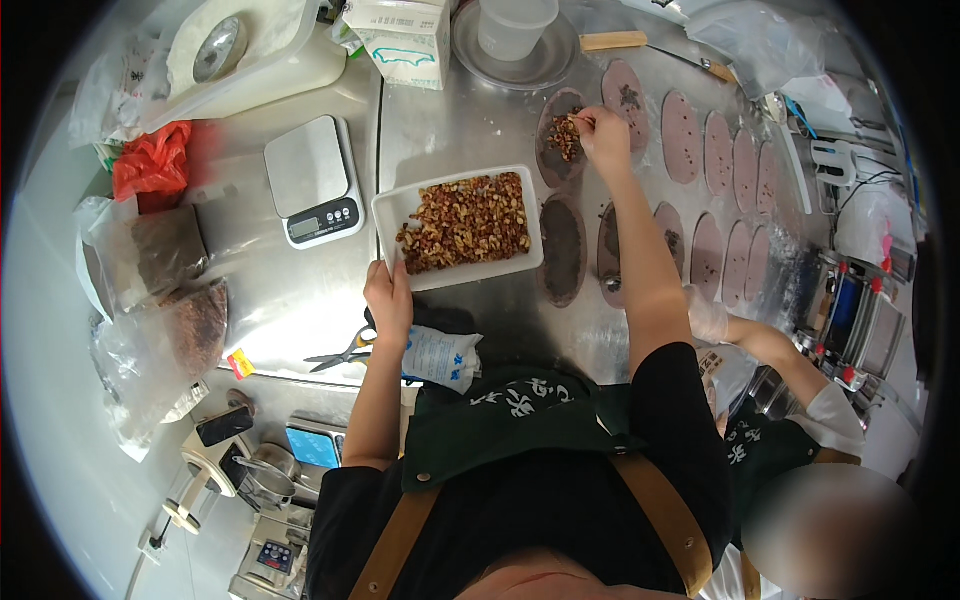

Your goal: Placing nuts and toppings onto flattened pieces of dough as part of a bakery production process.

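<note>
My left hand grips the near left corner of a white rectangular tray. Chopped walnuts fill most of this tray. My right hand, its fingers pinched around some walnut pieces, is above a purplish dough oval covered with dark filling. Walnut pieces lie on that oval beneath the fingertips. Nearer to me is another dough oval with a dark layer. Further right, several flat dough ovals lie in two rows, some with small dark bits on them.
A kitchen scale stands left of the tray. Behind are a carton, a metal plate with a plastic tub, and a long-handled tool. Scissors lie near my left forearm. A co-worker's gloved hand is at the right.
</note>
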Available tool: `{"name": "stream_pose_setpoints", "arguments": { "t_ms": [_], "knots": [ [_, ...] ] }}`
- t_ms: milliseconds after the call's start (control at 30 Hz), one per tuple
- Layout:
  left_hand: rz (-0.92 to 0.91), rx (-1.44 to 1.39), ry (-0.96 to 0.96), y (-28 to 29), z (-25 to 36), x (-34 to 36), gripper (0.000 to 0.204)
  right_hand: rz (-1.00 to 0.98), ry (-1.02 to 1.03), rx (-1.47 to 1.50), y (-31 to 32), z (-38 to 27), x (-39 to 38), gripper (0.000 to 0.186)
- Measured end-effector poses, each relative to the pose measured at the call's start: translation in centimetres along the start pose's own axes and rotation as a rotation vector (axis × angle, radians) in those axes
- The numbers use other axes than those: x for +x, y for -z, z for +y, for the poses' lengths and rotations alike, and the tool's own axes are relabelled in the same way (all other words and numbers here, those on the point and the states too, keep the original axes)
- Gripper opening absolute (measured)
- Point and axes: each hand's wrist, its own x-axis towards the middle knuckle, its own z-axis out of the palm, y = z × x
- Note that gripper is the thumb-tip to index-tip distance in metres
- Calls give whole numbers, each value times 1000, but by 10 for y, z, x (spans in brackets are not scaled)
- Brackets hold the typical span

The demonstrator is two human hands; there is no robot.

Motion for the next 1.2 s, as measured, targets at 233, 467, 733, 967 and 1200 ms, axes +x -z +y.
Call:
{"name": "stream_pose_setpoints", "arguments": {
  "t_ms": [233,467,733,967,1200],
  "knots": [
    [2,-11,26,1,2,-1,17,-62,70,-45,-14,9,10,14],
    [5,-24,34,0,8,1,16,-110,-204,247,-7,32,8,21],
    [0,7,29,2,2,-1,16,-153,-53,65,3,-8,-12,17],
    [-27,-7,42,0,1,0,17,-20,129,113,2,2,-20,11],
    [-12,2,54,3,0,-1,18,47,134,487,22,-81,-55,9]
  ]
}}
